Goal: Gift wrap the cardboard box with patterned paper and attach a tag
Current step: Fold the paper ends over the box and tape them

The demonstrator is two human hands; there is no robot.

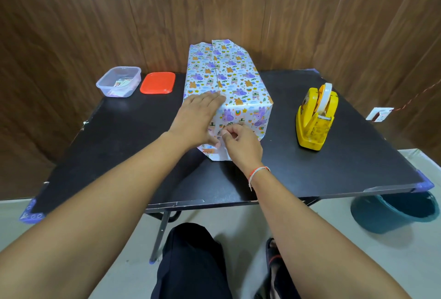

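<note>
A box wrapped in white paper with purple and orange animal prints (235, 79) stands in the middle of the black table (119, 136). Paper sticks up loose at its far end. My left hand (198, 117) lies flat over the near left top corner, fingers straight, thumb down on the near face. My right hand (238, 143) has its fingers curled against the near end face, pinching at the folded paper flap (216, 152) that lies out on the table. What the fingertips hold is too small to tell.
A yellow tape dispenser (316, 117) stands to the right of the box. At the back left are a clear plastic tub (118, 81) with small items inside and its red lid (158, 83). A teal bucket (393, 213) sits on the floor at right.
</note>
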